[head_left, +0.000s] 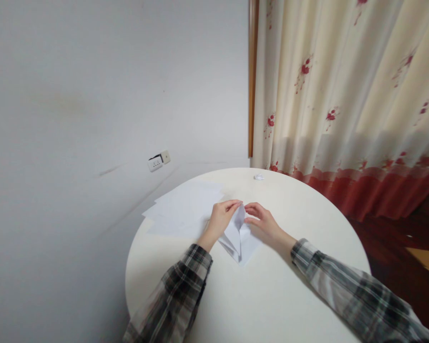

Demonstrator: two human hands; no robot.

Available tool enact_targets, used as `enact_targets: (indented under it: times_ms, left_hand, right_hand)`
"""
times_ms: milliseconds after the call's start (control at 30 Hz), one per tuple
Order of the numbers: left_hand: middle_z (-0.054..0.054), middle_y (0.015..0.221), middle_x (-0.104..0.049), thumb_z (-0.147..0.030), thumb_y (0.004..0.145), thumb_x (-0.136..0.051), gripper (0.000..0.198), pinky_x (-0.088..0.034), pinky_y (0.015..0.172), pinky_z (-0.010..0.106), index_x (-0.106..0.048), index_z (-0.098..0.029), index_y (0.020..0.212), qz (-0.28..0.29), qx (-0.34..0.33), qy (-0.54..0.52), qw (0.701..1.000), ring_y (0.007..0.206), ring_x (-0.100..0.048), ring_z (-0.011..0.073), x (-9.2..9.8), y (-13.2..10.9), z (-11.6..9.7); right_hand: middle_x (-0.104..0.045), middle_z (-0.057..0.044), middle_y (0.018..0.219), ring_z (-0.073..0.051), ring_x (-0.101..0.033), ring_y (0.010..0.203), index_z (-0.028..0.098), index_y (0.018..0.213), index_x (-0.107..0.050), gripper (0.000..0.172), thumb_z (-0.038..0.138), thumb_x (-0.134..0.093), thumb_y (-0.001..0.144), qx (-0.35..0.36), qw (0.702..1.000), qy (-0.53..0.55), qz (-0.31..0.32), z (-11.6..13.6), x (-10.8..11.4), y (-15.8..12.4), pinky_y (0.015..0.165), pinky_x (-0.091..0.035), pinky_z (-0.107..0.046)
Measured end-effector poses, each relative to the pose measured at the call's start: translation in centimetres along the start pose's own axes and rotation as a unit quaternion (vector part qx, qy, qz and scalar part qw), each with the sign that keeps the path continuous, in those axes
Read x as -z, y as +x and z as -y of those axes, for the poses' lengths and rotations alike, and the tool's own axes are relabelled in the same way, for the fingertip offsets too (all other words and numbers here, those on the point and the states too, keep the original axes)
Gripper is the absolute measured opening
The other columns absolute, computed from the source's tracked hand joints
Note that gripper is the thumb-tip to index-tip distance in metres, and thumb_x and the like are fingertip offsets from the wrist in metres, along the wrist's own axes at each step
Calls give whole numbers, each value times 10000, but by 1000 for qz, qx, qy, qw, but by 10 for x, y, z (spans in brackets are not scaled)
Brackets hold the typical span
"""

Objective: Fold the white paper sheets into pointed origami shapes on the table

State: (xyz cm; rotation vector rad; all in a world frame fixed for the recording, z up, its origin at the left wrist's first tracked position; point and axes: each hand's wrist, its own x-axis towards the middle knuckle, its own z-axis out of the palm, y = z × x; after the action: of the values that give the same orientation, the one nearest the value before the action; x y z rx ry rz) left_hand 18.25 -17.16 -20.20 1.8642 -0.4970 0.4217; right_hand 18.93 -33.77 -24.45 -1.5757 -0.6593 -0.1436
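A folded sheet of white paper [232,234] lies near the middle of the round white table, its flaps partly raised and its lower corner pointing toward me. My left hand [224,213] pinches the raised top of the paper between thumb and fingers. On the other side, my right hand [262,220] has curved fingers and thumb at the paper's right edge, gripping it lightly. The fingertips cover part of that edge. Several loose white sheets [182,209] are spread on the table to the left of my left hand.
The round white table [307,228] stands by a pale wall with a socket [156,164]. A small crumpled piece of white paper [259,177] rests near the far edge. Behind it hangs a flowered cream and red curtain [325,95]. A wooden piece [425,259] shows at far right.
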Motion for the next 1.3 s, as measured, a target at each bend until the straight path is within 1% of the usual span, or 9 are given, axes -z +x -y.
enact_targets:
  times_ms: [133, 233, 400, 600, 733, 867, 1067, 1167, 1300]
  left_hand:
    - [53, 842, -684, -275, 732, -556, 189, -486, 738, 273, -677, -146, 801, 5, 28, -48, 998, 784, -627, 178, -3, 2, 0]
    - [66, 829, -684, -290, 720, -565, 206, -488, 730, 281, -676, -129, 786, 6, 42, -78, 996, 772, -628, 185, -5, 2, 0]
    - [74, 855, -682, -311, 735, -551, 235, -491, 736, 284, -671, -122, 806, 12, 55, -114, 992, 796, -626, 189, -9, -1, 0]
    - [46, 903, -676, -275, 738, -548, 203, -466, 812, 278, -678, -151, 832, 47, 31, -92, 994, 865, -612, 182, -10, -7, -9]
    - [44, 892, -679, -261, 711, -570, 192, -472, 804, 284, -681, -156, 827, 41, 29, -81, 995, 854, -615, 188, -11, -9, -11]
    - [50, 850, -683, -286, 745, -539, 204, -474, 790, 284, -680, -149, 797, 14, 28, -91, 995, 824, -618, 182, -13, -8, -9]
    - [77, 867, -679, -334, 758, -533, 258, -484, 767, 294, -664, -121, 819, -28, 72, -159, 984, 823, -621, 192, -15, -6, -7]
    - [85, 862, -679, -353, 752, -543, 276, -489, 753, 300, -662, -113, 820, -26, 94, -178, 979, 814, -624, 198, -16, -6, -11]
    - [84, 863, -680, -332, 729, -572, 256, -477, 774, 299, -668, -110, 813, -18, 107, -189, 976, 829, -621, 200, -16, -6, -16]
  right_hand:
    - [-619, -59, 1005, -181, -571, 925, 188, 972, -575, 399, 284, -708, 608, -57, 993, 102, 22, -2, -4, 1, 853, -421, -337]
    - [-653, -48, 922, -177, -595, 848, 178, 919, -624, 372, 265, -729, 573, -77, 988, 133, 12, 0, -6, 1, 828, -433, -334]
    - [-672, -57, 826, -184, -606, 761, 155, 820, -662, 310, 287, -738, 549, -96, 986, 130, -37, 2, -10, 0, 759, -457, -332]
    - [-679, -54, 809, -182, -608, 727, 157, 775, -672, 287, 279, -747, 527, -90, 987, 101, -88, 1, -9, 1, 747, -461, -336]
    - [-679, -58, 820, -190, -608, 748, 154, 784, -679, 288, 299, -738, 543, -76, 991, 72, -89, 4, -9, 1, 772, -453, -346]
    - [-676, -60, 845, -201, -601, 773, 156, 818, -685, 318, 326, -731, 553, -73, 992, 66, -84, 10, -11, -2, 780, -448, -348]
    - [-674, -50, 829, -200, -596, 768, 176, 860, -683, 304, 391, -655, 648, -108, 982, 143, -63, 13, -19, -5, 738, -457, -329]
    - [-671, -43, 849, -204, -600, 763, 186, 917, -664, 358, 399, -668, 629, -119, 974, 184, -55, 17, -24, -6, 720, -466, -327]
    - [-674, -42, 802, -204, -609, 695, 169, 893, -666, 392, 415, -692, 590, -138, 967, 211, -41, 27, -25, -8, 689, -470, -333]
